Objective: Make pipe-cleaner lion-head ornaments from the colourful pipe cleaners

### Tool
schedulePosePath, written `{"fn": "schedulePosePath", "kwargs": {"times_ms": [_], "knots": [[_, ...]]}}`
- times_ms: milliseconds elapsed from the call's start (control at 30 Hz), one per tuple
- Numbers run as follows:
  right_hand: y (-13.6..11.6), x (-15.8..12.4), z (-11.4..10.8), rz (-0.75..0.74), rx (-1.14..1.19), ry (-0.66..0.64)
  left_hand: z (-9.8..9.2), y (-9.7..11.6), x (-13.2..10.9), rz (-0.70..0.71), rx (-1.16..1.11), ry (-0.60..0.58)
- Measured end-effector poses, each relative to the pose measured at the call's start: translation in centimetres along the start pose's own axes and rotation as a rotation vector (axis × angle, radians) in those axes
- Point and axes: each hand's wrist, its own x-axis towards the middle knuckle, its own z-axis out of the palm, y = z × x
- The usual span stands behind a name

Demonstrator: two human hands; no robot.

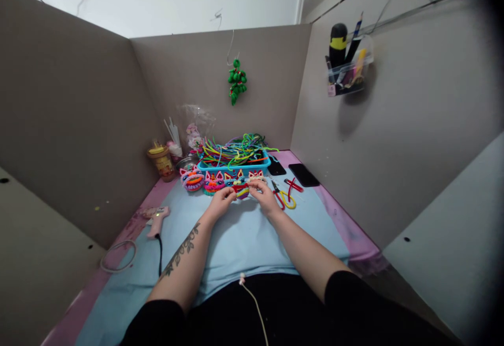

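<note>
Between my two hands is a small colourful pipe-cleaner piece [243, 194], with yellow and purple showing at its lower edge. My left hand [220, 202] pinches its left side, fingers closed. On the right side, my right hand [263, 196] also has its fingers closed on it. Both hands hide much of the piece. Just behind them stand several pipe-cleaner animal heads with pointed ears, among them a pink one [214, 182] and a purple-orange one [192, 179]. A blue basket [236, 168] behind these is heaped with loose pipe cleaners [240, 150].
Right of my hands lie cutters with red and yellow handles [290, 200], a red tool [293, 185] and a black phone [304, 175]. At left are a pink glue gun [157, 221] with its cord and a brown-yellow cup [162, 163]. Grey partitions [220, 83] enclose the table.
</note>
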Motion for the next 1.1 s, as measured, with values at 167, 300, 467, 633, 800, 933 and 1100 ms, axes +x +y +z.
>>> {"fn": "schedulePosePath", "kwargs": {"times_ms": [167, 300, 467, 633, 800, 933, 1100], "knots": [[-0.31, -0.09, -0.14, 0.066, 0.012, -0.163, -0.39, -0.32, 0.08, 0.008, 0.012, -0.028], [-0.16, -0.07, -0.04, 0.061, 0.005, -0.232, -0.36, -0.17, 0.01, 0.031, 0.048, -0.031], [0.23, 0.11, -0.14, 0.013, -0.020, -0.194, -0.47, -0.37, 0.07, 0.035, 0.050, 0.027], [0.16, 0.08, -0.22, -0.024, -0.067, -0.218, -0.57, -0.66, 0.19, 0.065, 0.056, 0.063], [-0.05, -0.05, -0.14, 0.008, -0.038, -0.231, -0.54, -0.37, 0.13, 0.062, 0.042, 0.076], [0.03, 0.00, -0.20, 0.032, -0.006, -0.240, -0.51, -0.11, 0.08, 0.025, 0.032, 0.043], [0.08, 0.08, -0.36, 0.034, -0.004, -0.227, -0.62, -0.25, 0.14, -0.035, -0.028, -0.040]]}}
